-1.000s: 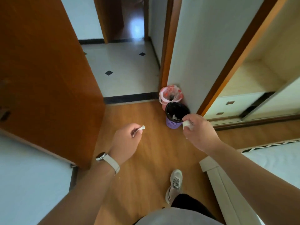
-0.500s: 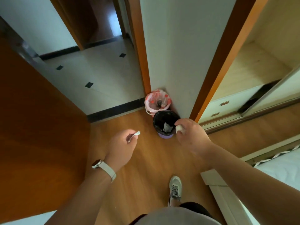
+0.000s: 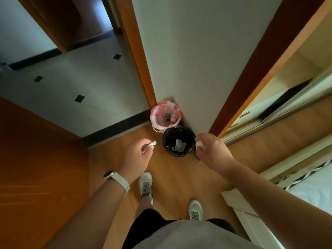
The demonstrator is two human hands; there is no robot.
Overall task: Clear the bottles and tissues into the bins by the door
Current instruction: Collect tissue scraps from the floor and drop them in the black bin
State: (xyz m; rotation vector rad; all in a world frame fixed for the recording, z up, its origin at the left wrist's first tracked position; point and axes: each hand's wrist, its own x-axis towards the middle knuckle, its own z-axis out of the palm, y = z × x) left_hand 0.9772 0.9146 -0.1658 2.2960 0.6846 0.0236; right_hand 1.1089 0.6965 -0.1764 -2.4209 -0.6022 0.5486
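Wood floor (image 3: 172,175), white wall (image 3: 188,60), open orange door (image 3: 36,168), pale tiled hallway (image 3: 80,69) beyond

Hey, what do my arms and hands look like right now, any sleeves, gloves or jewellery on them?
Both forearms are bare, with no sleeves showing on them. The left wrist wears a white-strapped smartwatch with a rounded silvery case. The left hand and the right hand have no gloves, and no rings show. The right wrist carries nothing.

Open wooden door (image 3: 36,168) was seen at left, tiled hallway floor (image 3: 80,83) beyond it. White sneakers (image 3: 145,184) were planted on wood floor (image 3: 179,175); bed (image 3: 314,187) was noted at right.
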